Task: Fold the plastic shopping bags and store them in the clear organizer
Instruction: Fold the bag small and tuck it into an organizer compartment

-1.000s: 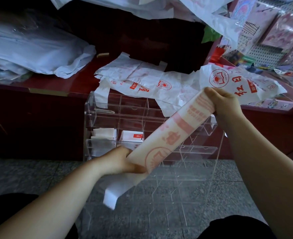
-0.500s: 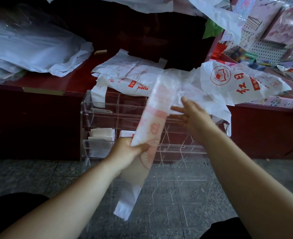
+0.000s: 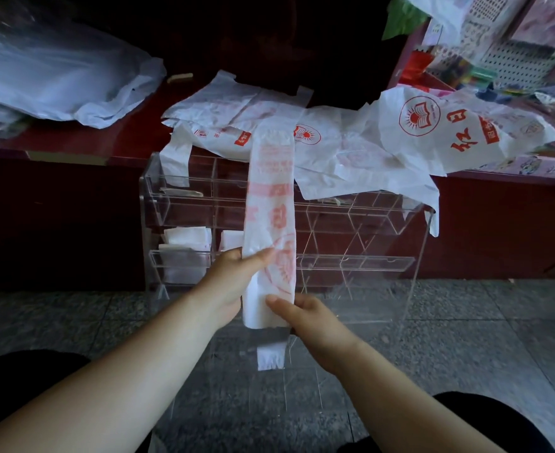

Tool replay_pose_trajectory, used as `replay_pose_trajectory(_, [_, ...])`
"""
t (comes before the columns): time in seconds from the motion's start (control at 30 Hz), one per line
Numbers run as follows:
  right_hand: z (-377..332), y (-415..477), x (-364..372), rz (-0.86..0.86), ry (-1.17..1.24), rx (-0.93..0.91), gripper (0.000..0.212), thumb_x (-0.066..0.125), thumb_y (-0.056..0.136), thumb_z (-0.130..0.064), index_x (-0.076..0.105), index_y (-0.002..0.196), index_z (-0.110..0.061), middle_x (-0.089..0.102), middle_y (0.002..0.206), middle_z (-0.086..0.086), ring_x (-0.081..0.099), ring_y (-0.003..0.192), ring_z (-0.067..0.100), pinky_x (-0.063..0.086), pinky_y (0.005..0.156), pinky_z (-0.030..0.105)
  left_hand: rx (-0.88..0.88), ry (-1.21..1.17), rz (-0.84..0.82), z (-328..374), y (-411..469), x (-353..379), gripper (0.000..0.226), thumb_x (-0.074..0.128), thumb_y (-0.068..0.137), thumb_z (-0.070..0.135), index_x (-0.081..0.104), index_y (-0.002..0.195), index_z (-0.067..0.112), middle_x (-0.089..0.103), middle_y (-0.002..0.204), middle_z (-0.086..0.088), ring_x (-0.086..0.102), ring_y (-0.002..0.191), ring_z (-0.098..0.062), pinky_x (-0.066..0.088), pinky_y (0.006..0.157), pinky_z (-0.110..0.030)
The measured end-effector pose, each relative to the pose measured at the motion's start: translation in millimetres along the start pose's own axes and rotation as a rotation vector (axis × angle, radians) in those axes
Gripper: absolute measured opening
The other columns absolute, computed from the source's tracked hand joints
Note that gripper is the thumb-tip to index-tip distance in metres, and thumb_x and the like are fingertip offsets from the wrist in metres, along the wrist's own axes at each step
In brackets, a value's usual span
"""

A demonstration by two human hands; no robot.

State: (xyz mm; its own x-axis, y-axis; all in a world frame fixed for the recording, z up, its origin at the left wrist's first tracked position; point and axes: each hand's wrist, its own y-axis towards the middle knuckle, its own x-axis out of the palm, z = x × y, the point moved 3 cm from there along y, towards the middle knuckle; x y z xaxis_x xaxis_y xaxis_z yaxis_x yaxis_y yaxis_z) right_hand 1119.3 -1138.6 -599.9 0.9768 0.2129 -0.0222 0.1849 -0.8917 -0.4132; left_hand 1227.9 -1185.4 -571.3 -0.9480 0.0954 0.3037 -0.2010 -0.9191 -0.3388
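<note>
**Now a strip is held upright for a cross fold**

The bag (image 3: 271, 204), narrowed into a long strip, is held in the air in front of the organizer (image 3: 397, 262) and is not yet in any compartment. The left grip (image 3: 230, 282) is closed round its lower part, thumb across the printed face, seemingly so that the long upper part is kept standing rather than flopping. The right grip (image 3: 315, 322) pinches the strip just below, thumb on the front. From this placing it is judged that the bottom end is to be turned up as the first short fold. A handle tail (image 3: 271, 356) hangs free beneath both grips.

The strip is kept off the desk (image 3: 132, 138), presumably because much of that is covered by loose bags (image 3: 433, 125), some of them draped over the organizer's top edge. Folded packets (image 3: 187, 237) are seen in the left compartments of a middle shelf, which suggests the size to be aimed at. The film looks thin and slippery, so creases are likely to spring open unless pressed.
</note>
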Motion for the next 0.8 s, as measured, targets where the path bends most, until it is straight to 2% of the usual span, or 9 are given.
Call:
replay_pose_trajectory(0.1, [2.6, 1.4, -1.4, -0.010, 0.030, 0.013, 0.019, 0.052, 0.092, -0.020, 0.065, 0.084, -0.009, 0.067, 0.079, 0.006, 0.063, 0.068, 0.013, 0.052, 0.071, 0.026, -0.035, 0.008, -0.080, -3.5, 0.8, 1.3, 0.008, 0.058, 0.085, 0.010, 0.065, 0.082, 0.012, 0.071, 0.066, 0.003, 0.068, 0.062, -0.011, 0.054, 0.059, -0.023])
replay_pose_trajectory(0.2, [2.0, 0.8, -4.6, -0.028, 0.049, 0.011, 0.021, 0.051, 0.092, -0.019, 0.064, 0.080, -0.009, 0.067, 0.069, 0.002, 0.064, 0.061, 0.010, 0.052, 0.064, 0.024, -0.067, 0.204, -0.159, -11.9, -0.2, -1.3, 0.007, 0.063, 0.081, 0.007, 0.066, 0.082, 0.013, 0.071, 0.074, 0.002, 0.067, 0.073, -0.012, 0.054, 0.072, -0.023])
replay_pose_trajectory(0.3, [2.9, -0.7, -9.2, -0.049, 0.064, 0.012, 0.022, 0.051, 0.091, -0.024, 0.066, 0.081, -0.010, 0.069, 0.067, -0.002, 0.065, 0.063, 0.010, 0.051, 0.065, 0.025, -0.079, 0.346, -0.191, -18.0, -0.4, -4.5, 0.013, 0.066, 0.079, 0.008, 0.065, 0.081, 0.021, 0.070, 0.077, 0.010, 0.066, 0.073, -0.001, 0.051, 0.067, -0.013])
replay_pose_trajectory(0.4, [8.6, -5.2, -12.3, -0.121, 0.066, 0.047, 0.019, 0.052, 0.091, -0.022, 0.065, 0.084, -0.010, 0.069, 0.071, -0.002, 0.065, 0.066, 0.010, 0.052, 0.064, 0.023, -0.067, 0.336, -0.104, -19.9, 5.5, -10.9, 0.012, 0.067, 0.079, 0.011, 0.064, 0.084, 0.021, 0.068, 0.085, 0.007, 0.064, 0.084, -0.007, 0.048, 0.072, -0.019])
replay_pose_trajectory(0.5, [15.5, -12.1, -15.2, -0.204, 0.040, 0.076, 0.008, 0.063, 0.085, -0.018, 0.065, 0.082, -0.011, 0.069, 0.070, -0.004, 0.065, 0.066, 0.008, 0.051, 0.062, 0.021, -0.043, 0.264, 0.029, -19.7, 12.3, -16.5, 0.009, 0.065, 0.081, 0.009, 0.063, 0.086, 0.017, 0.067, 0.089, 0.001, 0.062, 0.085, -0.012, 0.046, 0.078, -0.026])
replay_pose_trajectory(0.6, [18.8, -18.6, -18.0, -0.248, 0.004, 0.123, 0.003, 0.064, 0.081, -0.011, 0.062, 0.079, -0.010, 0.068, 0.063, -0.003, 0.065, 0.061, 0.011, 0.053, 0.063, 0.024, -0.037, 0.212, 0.124, -19.0, 18.8, -19.3, 0.007, 0.063, 0.083, 0.009, 0.062, 0.082, 0.015, 0.065, 0.085, -0.001, 0.060, 0.077, -0.013, 0.047, 0.070, -0.029])
replay_pose_trajectory(0.67, [14.8, -21.9, -19.5, -0.210, -0.102, 0.136, 0.007, 0.062, 0.084, -0.010, 0.059, 0.077, -0.011, 0.066, 0.058, -0.004, 0.062, 0.052, 0.008, 0.049, 0.057, 0.022, -0.038, 0.216, 0.146, -19.0, 22.6, -20.1, 0.006, 0.062, 0.084, 0.009, 0.062, 0.084, 0.015, 0.064, 0.085, 0.001, 0.060, 0.077, -0.014, 0.047, 0.067, -0.028])
replay_pose_trajectory(0.73, [5.5, -22.6, -24.0, -0.069, -0.313, 0.075, 0.010, 0.061, 0.085, -0.013, 0.057, 0.076, -0.015, 0.061, 0.061, -0.007, 0.056, 0.048, 0.005, 0.045, 0.050, 0.017, -0.024, 0.232, 0.140, -19.8, 23.9, -20.0, 0.008, 0.063, 0.083, 0.007, 0.062, 0.085, 0.015, 0.065, 0.088, -0.001, 0.061, 0.083, -0.016, 0.047, 0.075, -0.030])
replay_pose_trajectory(0.8, [-5.3, -22.1, -30.3, 0.099, -0.544, -0.061, 0.009, 0.062, 0.083, -0.019, 0.057, 0.076, -0.019, 0.053, 0.063, -0.008, 0.048, 0.050, 0.005, 0.037, 0.046, 0.015, -0.001, 0.275, 0.131, -20.5, 23.6, -19.6, 0.011, 0.064, 0.081, 0.006, 0.062, 0.087, 0.015, 0.065, 0.093, -0.002, 0.060, 0.089, -0.018, 0.045, 0.083, -0.032])
